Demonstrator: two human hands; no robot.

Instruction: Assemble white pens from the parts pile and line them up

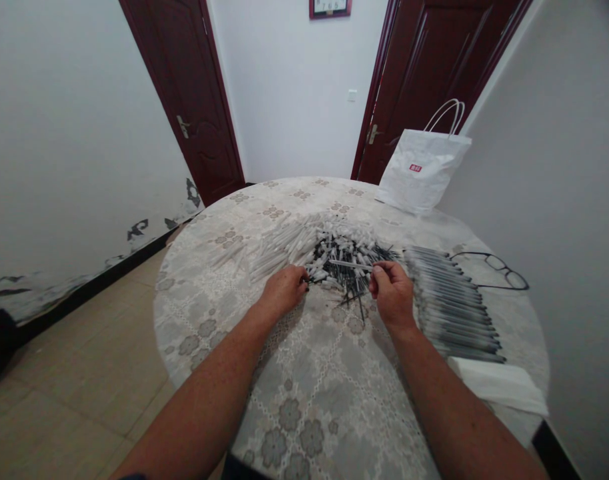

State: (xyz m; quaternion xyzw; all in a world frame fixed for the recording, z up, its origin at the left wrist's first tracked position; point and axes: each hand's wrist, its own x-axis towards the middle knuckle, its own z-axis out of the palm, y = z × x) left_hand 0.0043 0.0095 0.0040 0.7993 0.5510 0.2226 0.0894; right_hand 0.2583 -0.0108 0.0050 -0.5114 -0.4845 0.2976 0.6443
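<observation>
In my right hand (392, 290), thumb and fingers are closed on one end of a slim, clear pen barrel (352, 265), which points left over the pile. My left hand (287, 288) is closed in a pinch at the pile's near left edge; a small dark bit shows at its fingertips, too small to name. Between and beyond the hands lies a heap of black pen refills (342, 250) with whitish tips. To its left spreads a loose pile of clear, whitish pen barrels (282, 245).
Right of my right hand, a row of dark-filled pens (454, 303) lies side by side. Eyeglasses (504, 267) rest beyond them, a white paper bag (424, 170) stands at the back right, and a white tissue pack (499, 387) sits near my right forearm. A patterned cloth (294, 407) covers the round table.
</observation>
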